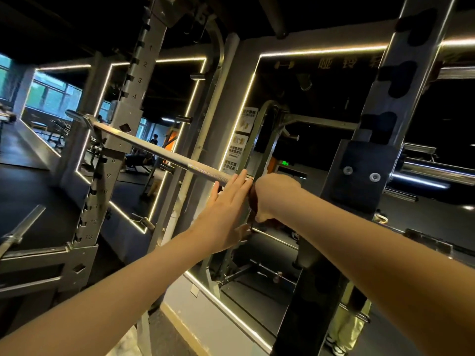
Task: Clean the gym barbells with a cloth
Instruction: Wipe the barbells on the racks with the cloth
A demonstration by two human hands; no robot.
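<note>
On the racked barbell (159, 152), mid-shaft: right grip (275, 196) closed round dark cloth (253, 199) on the barbell; left grip (226, 211) flat, fingers straight, touching barbell just beside cloth.

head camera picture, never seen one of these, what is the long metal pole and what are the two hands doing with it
This is a single picture from a camera worn on a person's head. It looks forward and down along both bare arms, inside a gym.

The long silver pole is a barbell. It rests across a steel rack whose upright post has numbered notches for setting the bar's height.

The right hand is curled over the bar and grips a dark reddish cloth, the rag used for wiping. The left hand is open with its fingers straight, right beside the cloth at the bar. Whether it actually presses on the bar cannot be told from this view.
</note>
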